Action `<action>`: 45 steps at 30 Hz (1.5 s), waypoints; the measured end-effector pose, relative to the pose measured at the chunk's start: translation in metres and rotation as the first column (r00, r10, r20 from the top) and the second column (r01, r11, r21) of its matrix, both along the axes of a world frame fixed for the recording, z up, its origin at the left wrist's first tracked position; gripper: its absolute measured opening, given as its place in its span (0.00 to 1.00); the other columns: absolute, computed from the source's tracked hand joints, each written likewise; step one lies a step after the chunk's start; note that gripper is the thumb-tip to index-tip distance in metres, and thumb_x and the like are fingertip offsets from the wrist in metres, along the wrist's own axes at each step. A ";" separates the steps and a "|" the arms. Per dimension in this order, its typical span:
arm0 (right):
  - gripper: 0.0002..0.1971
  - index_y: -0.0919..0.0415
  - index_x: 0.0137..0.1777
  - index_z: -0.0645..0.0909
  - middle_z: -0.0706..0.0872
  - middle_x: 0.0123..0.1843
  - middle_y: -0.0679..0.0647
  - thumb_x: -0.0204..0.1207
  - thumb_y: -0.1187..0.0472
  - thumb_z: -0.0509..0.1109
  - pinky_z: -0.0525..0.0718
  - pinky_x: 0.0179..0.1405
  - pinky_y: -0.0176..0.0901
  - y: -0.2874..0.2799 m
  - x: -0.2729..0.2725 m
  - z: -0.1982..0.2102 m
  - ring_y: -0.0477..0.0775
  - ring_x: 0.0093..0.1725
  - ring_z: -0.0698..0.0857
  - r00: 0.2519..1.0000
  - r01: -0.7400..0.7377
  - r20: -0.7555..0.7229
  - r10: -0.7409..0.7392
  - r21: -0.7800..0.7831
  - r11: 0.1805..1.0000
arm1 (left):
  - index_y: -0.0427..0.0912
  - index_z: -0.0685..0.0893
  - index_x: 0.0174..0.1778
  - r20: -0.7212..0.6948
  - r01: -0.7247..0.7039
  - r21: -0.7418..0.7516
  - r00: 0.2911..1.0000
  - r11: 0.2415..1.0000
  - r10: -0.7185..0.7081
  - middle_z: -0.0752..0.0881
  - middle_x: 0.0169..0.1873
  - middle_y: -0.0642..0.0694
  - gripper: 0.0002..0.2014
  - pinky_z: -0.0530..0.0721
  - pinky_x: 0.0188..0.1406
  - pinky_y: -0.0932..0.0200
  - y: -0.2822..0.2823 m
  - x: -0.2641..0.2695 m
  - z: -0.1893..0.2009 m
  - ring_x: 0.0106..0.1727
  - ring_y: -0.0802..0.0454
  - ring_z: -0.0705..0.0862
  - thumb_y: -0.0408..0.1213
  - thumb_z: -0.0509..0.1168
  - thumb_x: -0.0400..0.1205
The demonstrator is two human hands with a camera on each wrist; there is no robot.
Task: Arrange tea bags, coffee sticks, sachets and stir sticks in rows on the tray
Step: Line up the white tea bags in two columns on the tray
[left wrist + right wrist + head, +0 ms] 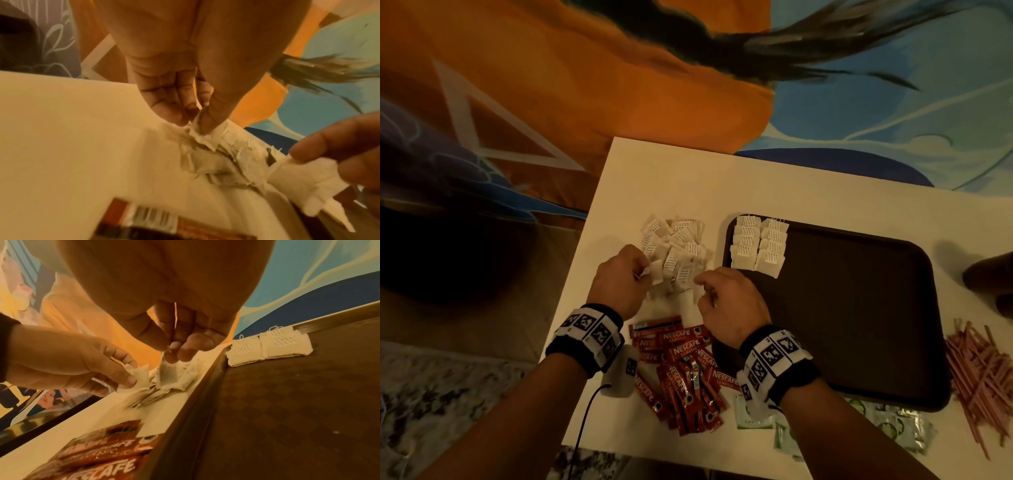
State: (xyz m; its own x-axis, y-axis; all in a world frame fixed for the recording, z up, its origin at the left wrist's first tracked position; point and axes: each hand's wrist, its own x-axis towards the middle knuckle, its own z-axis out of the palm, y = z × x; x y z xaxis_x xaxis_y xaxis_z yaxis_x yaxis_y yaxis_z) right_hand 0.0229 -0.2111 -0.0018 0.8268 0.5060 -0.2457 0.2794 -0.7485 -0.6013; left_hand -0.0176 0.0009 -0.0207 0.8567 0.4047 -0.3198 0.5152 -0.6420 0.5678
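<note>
Tea bags are still being sorted: one is being pinched by each hand, left hand and right hand, over the loose pile, so next they're probably being carried to the tray just right of the right hand and lined up beside the two started rows.

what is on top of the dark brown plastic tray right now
Two short rows of white paper tea bags sit in the far left corner of the dark brown plastic tray; the right hand covers its near-left edge.

The red foil coffee sticks lying on the white table by my wrists carry "NESCAFE CLASSIC" in white letters; my right wrist camera catches the same name on those nearest it. One pale green sachet beside my right wrist shows a word starting "Coco", the rest unreadable. The print on the white tea bag tags is too small to read.
</note>
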 end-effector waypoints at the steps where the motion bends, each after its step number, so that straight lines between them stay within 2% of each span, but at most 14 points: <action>1: 0.17 0.50 0.65 0.85 0.84 0.57 0.47 0.79 0.62 0.68 0.86 0.61 0.50 -0.002 0.001 0.000 0.50 0.59 0.82 1.000 0.007 -0.007 -0.007 0.005 1.000 | 0.51 0.80 0.49 0.029 0.031 0.000 0.999 1.000 -0.031 0.84 0.39 0.53 0.08 0.72 0.34 0.62 -0.002 0.002 0.006 0.40 0.52 0.81 0.36 0.73 0.81; 5: 0.12 0.50 0.60 0.87 0.85 0.54 0.47 0.81 0.62 0.68 0.86 0.59 0.53 -0.015 0.010 0.000 0.51 0.57 0.82 0.997 0.071 0.034 -0.072 0.035 0.997 | 0.53 0.87 0.49 0.171 0.195 -0.055 0.968 0.979 -0.183 0.88 0.42 0.54 0.06 0.84 0.45 0.55 -0.016 0.015 0.021 0.43 0.54 0.86 0.37 0.74 0.80; 7: 0.08 0.50 0.57 0.87 0.83 0.53 0.47 0.82 0.60 0.70 0.87 0.57 0.52 -0.023 0.015 0.000 0.50 0.56 0.81 0.993 0.104 0.057 -0.107 0.052 0.993 | 0.55 0.89 0.51 0.188 0.275 -0.071 0.948 0.959 -0.258 0.88 0.45 0.54 0.06 0.85 0.48 0.53 -0.024 0.020 0.026 0.45 0.54 0.86 0.39 0.74 0.81; 11: 0.05 0.49 0.56 0.87 0.77 0.57 0.46 0.82 0.57 0.73 0.83 0.58 0.43 -0.048 0.022 0.000 0.49 0.61 0.76 0.972 0.192 0.130 -0.193 0.022 0.981 | 0.55 0.90 0.56 0.180 0.397 -0.131 0.910 0.908 -0.372 0.88 0.50 0.53 0.10 0.83 0.51 0.60 -0.048 0.032 0.033 0.49 0.55 0.86 0.36 0.71 0.83; 14: 0.04 0.50 0.54 0.86 0.79 0.58 0.48 0.83 0.58 0.72 0.85 0.58 0.45 -0.069 0.027 -0.002 0.50 0.60 0.79 0.956 0.261 0.132 -0.261 0.016 0.965 | 0.55 0.89 0.57 0.147 0.447 -0.140 0.892 0.884 -0.428 0.87 0.49 0.57 0.12 0.81 0.49 0.65 -0.067 0.041 0.032 0.47 0.62 0.84 0.33 0.70 0.84; 15: 0.04 0.50 0.54 0.85 0.80 0.57 0.47 0.84 0.59 0.70 0.86 0.56 0.46 -0.075 0.029 -0.002 0.50 0.58 0.81 0.957 0.274 0.095 -0.273 -0.001 0.962 | 0.54 0.89 0.57 0.137 0.449 -0.157 0.892 0.880 -0.431 0.86 0.49 0.59 0.11 0.81 0.49 0.67 -0.073 0.044 0.030 0.47 0.65 0.83 0.33 0.71 0.84; 17: 0.04 0.48 0.55 0.83 0.83 0.54 0.48 0.86 0.58 0.67 0.87 0.53 0.48 -0.088 0.033 -0.002 0.50 0.53 0.83 0.961 0.277 0.019 -0.276 -0.061 0.959 | 0.53 0.87 0.58 0.114 0.434 -0.196 0.901 0.879 -0.419 0.87 0.50 0.58 0.11 0.83 0.51 0.63 -0.084 0.050 0.024 0.49 0.62 0.85 0.34 0.72 0.83; 21: 0.07 0.48 0.60 0.84 0.84 0.56 0.49 0.87 0.57 0.67 0.88 0.56 0.50 -0.103 0.038 -0.007 0.50 0.55 0.84 0.962 0.259 -0.048 -0.268 -0.139 0.956 | 0.52 0.86 0.55 0.048 0.396 -0.209 0.917 0.894 -0.396 0.89 0.48 0.54 0.09 0.86 0.52 0.59 -0.102 0.059 0.014 0.49 0.56 0.87 0.37 0.75 0.81; 23: 0.09 0.48 0.62 0.85 0.84 0.57 0.50 0.87 0.58 0.67 0.87 0.58 0.50 -0.106 0.040 -0.010 0.51 0.56 0.84 0.961 0.252 -0.078 -0.267 -0.162 0.954 | 0.51 0.86 0.52 0.052 0.373 -0.193 0.927 0.908 -0.370 0.88 0.44 0.55 0.08 0.83 0.47 0.64 -0.109 0.063 0.010 0.47 0.58 0.86 0.38 0.76 0.80; 26: 0.11 0.50 0.65 0.85 0.83 0.59 0.52 0.87 0.60 0.67 0.87 0.61 0.51 -0.109 0.046 -0.012 0.53 0.58 0.84 0.955 0.264 -0.095 -0.282 -0.165 0.950 | 0.49 0.86 0.50 0.068 0.350 -0.167 0.937 0.922 -0.343 0.85 0.40 0.58 0.07 0.74 0.38 0.75 -0.117 0.069 0.006 0.42 0.63 0.83 0.36 0.76 0.80; 31: 0.15 0.52 0.65 0.84 0.85 0.59 0.53 0.83 0.67 0.70 0.88 0.58 0.50 -0.106 0.058 -0.019 0.54 0.57 0.85 0.949 0.296 -0.072 -0.307 -0.125 0.947 | 0.48 0.86 0.51 0.090 0.338 -0.142 0.941 0.931 -0.327 0.85 0.39 0.59 0.07 0.73 0.38 0.77 -0.121 0.075 -0.003 0.41 0.66 0.82 0.36 0.76 0.80; 34: 0.19 0.52 0.66 0.84 0.84 0.61 0.53 0.80 0.72 0.72 0.89 0.58 0.50 -0.102 0.063 -0.022 0.53 0.57 0.85 0.947 0.304 -0.072 -0.313 -0.113 0.946 | 0.47 0.85 0.52 0.108 0.350 -0.137 0.935 0.927 -0.337 0.86 0.42 0.57 0.08 0.79 0.43 0.70 -0.121 0.077 -0.007 0.43 0.62 0.84 0.35 0.75 0.80; 37: 0.18 0.52 0.66 0.83 0.83 0.61 0.54 0.81 0.70 0.71 0.89 0.57 0.53 -0.099 0.066 -0.023 0.54 0.57 0.85 0.944 0.317 -0.063 -0.323 -0.094 0.944 | 0.47 0.85 0.52 0.122 0.367 -0.108 0.927 0.924 -0.354 0.89 0.45 0.53 0.08 0.84 0.47 0.59 -0.122 0.079 -0.008 0.46 0.56 0.86 0.35 0.75 0.80; 45: 0.14 0.55 0.66 0.82 0.82 0.60 0.53 0.82 0.66 0.71 0.88 0.57 0.53 -0.095 0.068 -0.023 0.55 0.57 0.84 0.944 0.322 -0.040 -0.327 -0.087 0.943 | 0.47 0.83 0.52 0.126 0.388 -0.046 0.916 0.921 -0.380 0.88 0.46 0.50 0.09 0.85 0.45 0.54 -0.122 0.083 -0.011 0.45 0.52 0.85 0.35 0.75 0.80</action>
